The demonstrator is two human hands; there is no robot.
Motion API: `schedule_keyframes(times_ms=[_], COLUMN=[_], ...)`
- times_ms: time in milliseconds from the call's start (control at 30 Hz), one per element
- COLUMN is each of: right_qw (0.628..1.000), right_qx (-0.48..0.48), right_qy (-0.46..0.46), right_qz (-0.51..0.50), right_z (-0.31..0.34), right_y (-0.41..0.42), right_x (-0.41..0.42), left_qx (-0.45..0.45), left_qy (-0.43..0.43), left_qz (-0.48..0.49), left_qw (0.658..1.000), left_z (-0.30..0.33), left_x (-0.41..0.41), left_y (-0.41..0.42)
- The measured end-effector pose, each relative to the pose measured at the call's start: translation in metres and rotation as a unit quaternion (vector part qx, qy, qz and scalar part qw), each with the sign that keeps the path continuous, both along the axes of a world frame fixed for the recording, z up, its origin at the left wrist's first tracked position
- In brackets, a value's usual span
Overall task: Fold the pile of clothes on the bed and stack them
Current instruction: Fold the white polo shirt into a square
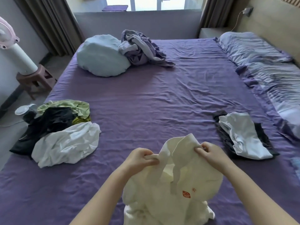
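A cream polo shirt (191, 181) with a small red logo hangs in front of me over the bed's near edge. My left hand (141, 157) pinches its collar on the left, and my right hand (209, 151) pinches the collar on the right. At the left lies an unfolded pile (63, 127) of white, black and green clothes. A folded stack (241, 135), white on top of a dark piece, sits at the right.
The purple bed sheet (154, 103) is wide and bare in the middle. A pale blue pillow (100, 56) and a crumpled purple-grey cloth (141, 49) lie at the far side. Striped bedding (267, 72) runs along the right. A fan on a stool (32, 78) stands left of the bed.
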State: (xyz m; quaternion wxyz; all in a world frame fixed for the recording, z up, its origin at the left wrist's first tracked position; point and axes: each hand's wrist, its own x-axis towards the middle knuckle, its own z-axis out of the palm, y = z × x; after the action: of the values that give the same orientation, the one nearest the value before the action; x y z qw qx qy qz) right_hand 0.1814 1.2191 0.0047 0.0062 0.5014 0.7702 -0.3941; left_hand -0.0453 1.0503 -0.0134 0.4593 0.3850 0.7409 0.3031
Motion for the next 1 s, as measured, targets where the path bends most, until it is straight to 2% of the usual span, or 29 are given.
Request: schedule_keyframes(times_ms=[233,367,467,600,667,733,800,867,933,1000], right_qw=[0.997,0.976,0.962,0.959,0.979,0.992,0.993,0.991,0.993,0.995], right_qx=[0.012,0.105,0.169,0.197,0.14,0.055,0.029,0.046,0.076,0.078], right_qy=[-0.061,-0.168,-0.189,-0.167,-0.105,-0.058,-0.066,-0.094,-0.082,-0.056], right_qz=[0.034,0.084,0.105,0.114,0.105,0.102,0.098,0.077,0.044,-0.001], right_z=[-0.053,-0.078,-0.089,-0.114,-0.137,-0.165,-0.195,-0.219,-0.236,-0.245], right_y=[0.05,0.071,0.098,0.145,0.16,0.169,0.173,0.175,0.17,0.164], right_x=[-0.031,-0.058,-0.091,-0.147,-0.173,-0.185,-0.177,-0.153,-0.12,-0.091], left_qx=[-0.031,-0.068,-0.084,-0.129,-0.154,-0.179,-0.211,-0.179,-0.073,0.037], left_qy=[-0.045,-0.02,0.048,0.208,0.283,0.316,0.347,0.371,0.375,0.365], left_qz=[0.117,0.124,0.121,0.114,0.116,0.102,0.079,0.091,0.1,0.063], left_qw=[0.992,0.99,0.988,0.963,0.94,0.926,0.911,0.907,0.919,0.928], left_z=[-0.055,-0.081,-0.091,-0.104,-0.116,-0.135,-0.158,-0.178,-0.192,-0.201], left_x=[-0.06,-0.084,-0.11,-0.156,-0.176,-0.187,-0.188,-0.179,-0.16,-0.134], left_y=[0.067,0.101,0.132,0.178,0.194,0.204,0.209,0.212,0.218,0.229])
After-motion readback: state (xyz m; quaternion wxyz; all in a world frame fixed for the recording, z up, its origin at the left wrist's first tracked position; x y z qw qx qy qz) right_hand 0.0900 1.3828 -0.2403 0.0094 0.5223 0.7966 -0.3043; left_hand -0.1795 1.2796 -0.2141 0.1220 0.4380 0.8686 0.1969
